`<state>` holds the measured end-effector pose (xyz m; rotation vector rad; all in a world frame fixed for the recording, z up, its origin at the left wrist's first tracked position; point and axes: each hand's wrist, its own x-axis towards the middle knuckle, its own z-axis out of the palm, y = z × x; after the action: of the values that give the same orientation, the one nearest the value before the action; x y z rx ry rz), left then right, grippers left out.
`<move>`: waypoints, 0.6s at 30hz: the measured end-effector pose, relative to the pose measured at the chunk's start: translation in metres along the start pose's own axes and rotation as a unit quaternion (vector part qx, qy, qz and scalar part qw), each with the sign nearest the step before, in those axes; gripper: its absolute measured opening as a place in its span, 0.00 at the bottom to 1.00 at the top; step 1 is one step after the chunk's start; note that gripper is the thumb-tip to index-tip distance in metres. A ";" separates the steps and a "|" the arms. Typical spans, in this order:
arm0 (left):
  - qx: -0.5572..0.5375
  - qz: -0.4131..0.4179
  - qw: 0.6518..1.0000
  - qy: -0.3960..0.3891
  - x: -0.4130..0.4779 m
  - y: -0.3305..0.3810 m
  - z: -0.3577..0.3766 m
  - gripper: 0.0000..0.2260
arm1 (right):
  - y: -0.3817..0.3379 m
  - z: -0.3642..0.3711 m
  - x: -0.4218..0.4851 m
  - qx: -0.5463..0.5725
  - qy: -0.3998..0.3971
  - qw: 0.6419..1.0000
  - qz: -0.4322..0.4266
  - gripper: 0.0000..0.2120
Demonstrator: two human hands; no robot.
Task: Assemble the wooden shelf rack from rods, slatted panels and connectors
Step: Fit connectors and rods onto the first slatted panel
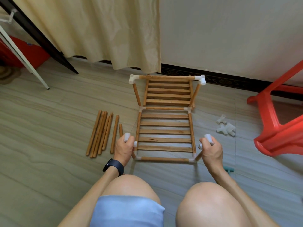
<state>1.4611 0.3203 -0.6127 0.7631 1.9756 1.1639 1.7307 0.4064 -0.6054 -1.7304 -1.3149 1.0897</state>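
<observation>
From the head camera we look down at the wooden rack [164, 159]. It sits on the floor [49, 112], right in front of two bare knees.

The rack is only partly built. One slatted panel [164, 140] lies flat near us. A second slatted panel [168, 94] stands farther back, by the curtain [106, 30]. White corner pieces [201, 79] join the rods at the top of that far end.

We see the left hand [123, 148] at the near left corner of the rack. Its fingers are curled tight round a white connector [127, 137]. There is a dark watch [114, 167] on that wrist.

The right hand [211, 149] is at the near right corner. Its fingers are wrapped round another white connector [207, 138], which sits on a short rod [198, 156].

A bunch of loose rods [101, 133] lies on the floor to the left of the rack, side by side. A small pile of spare connectors [225, 126] lies to the right of it. A red plastic stool [278, 125] stands past them. A little teal thing [229, 169] pokes out from behind the right arm, and we cannot tell what it is.
</observation>
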 end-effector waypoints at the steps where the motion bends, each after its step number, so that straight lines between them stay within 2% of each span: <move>1: 0.002 0.001 1.000 -0.003 0.000 0.000 -0.001 0.13 | 0.001 0.001 0.000 0.003 0.009 1.000 0.006 0.12; 6: 0.003 -0.020 1.000 -0.017 -0.002 -0.002 -0.004 0.14 | 0.000 0.002 -0.004 0.010 0.018 0.999 0.034 0.16; 10: -0.007 -0.031 0.998 -0.058 0.000 -0.002 -0.014 0.18 | -0.004 -0.012 -0.004 -0.084 -0.014 0.996 0.015 0.21; 12: -0.001 -0.014 0.996 -0.083 0.002 -0.003 -0.022 0.23 | -0.015 -0.015 -0.005 -0.192 0.011 0.978 -0.079 0.22; 13: -0.007 -0.010 0.995 -0.099 0.003 -0.003 -0.026 0.25 | -0.023 -0.013 -0.004 -0.246 0.035 0.957 -0.147 0.24; 15: -0.054 -0.023 0.991 -0.117 0.009 -0.002 -0.035 0.26 | -0.042 0.000 -0.002 -0.288 0.048 0.919 -0.264 0.26; 18: -0.077 -0.078 0.990 -0.091 0.033 -0.002 -0.051 0.23 | -0.071 0.037 0.007 -0.267 -0.069 0.905 -0.324 0.24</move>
<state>1.4006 0.3206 -0.6064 0.6019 1.7397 1.0978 1.6701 0.4317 -0.5586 -1.3797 -2.2222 0.4884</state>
